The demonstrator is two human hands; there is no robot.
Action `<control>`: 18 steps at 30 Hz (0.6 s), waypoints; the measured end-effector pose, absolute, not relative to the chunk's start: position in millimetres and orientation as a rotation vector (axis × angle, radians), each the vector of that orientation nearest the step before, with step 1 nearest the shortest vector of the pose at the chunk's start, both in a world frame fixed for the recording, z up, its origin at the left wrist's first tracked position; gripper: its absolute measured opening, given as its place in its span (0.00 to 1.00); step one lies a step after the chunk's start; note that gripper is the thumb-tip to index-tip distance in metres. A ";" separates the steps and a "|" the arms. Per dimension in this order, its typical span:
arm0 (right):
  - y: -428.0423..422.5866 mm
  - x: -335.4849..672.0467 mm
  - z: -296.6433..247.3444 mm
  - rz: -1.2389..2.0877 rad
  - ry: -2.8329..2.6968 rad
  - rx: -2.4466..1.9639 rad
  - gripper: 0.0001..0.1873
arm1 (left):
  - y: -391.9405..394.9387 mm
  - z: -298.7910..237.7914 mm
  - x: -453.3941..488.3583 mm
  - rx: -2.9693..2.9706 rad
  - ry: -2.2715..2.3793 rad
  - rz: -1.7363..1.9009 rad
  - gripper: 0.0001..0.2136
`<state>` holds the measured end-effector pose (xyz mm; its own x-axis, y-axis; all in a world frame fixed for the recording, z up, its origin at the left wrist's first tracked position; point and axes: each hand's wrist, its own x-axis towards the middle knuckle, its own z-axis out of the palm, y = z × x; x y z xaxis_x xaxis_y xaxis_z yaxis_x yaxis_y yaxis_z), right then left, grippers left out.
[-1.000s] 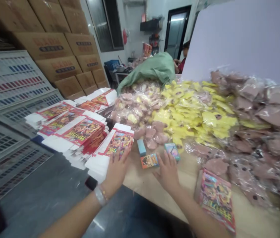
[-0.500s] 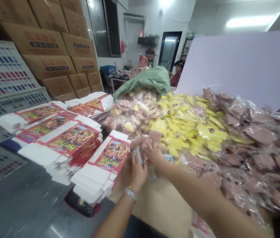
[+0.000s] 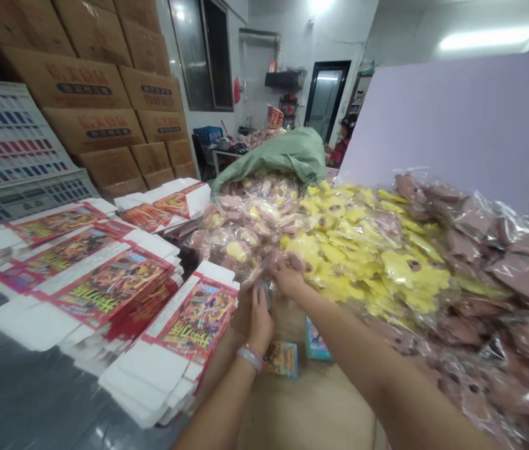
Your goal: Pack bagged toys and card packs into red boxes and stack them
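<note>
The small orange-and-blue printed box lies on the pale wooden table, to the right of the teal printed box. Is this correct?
The side is wrong: the head view shows the orange-and-blue box on the table, left of the teal box.

On the table before you, your left hand holds a small block; your right hand is just beyond it, at the near edge of the bagged pieces, which spread ahead and right. A card pack lies right of your left wrist, a small box farther right. Flattened cartons lie left. Behind the pieces are a sack and, rightward, a panel.
</note>
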<state>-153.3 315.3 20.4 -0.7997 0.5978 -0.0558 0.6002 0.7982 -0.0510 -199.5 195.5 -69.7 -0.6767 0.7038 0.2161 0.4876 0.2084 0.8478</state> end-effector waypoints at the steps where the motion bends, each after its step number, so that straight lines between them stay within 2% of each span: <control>1: 311.0 -142.2 24.9 -0.157 2.938 0.986 0.23 | 187.1 -67.4 -201.4 1.151 2.283 1.422 0.30; 4: 287.9 -95.3 33.1 -0.268 2.909 1.136 0.30 | 158.6 -56.2 -200.7 1.184 2.342 1.314 0.27; 9: 227.6 -26.4 9.5 -0.362 2.727 1.724 0.36 | 118.4 -33.5 -156.6 1.371 2.282 1.172 0.27; 14: 215.2 7.5 -18.9 -0.584 2.630 1.912 0.34 | 105.8 -26.1 -128.0 1.570 1.895 0.948 0.33; 18: 231.3 40.9 -12.5 -0.618 2.538 2.072 0.35 | 115.0 -19.4 -146.8 1.328 1.796 1.001 0.22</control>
<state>40.9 231.3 -12.5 -0.2163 0.9728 -0.0826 0.9019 0.1666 -0.3985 -146.8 115.0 -19.4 -0.2484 0.9656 -0.0766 0.4427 0.1836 0.8777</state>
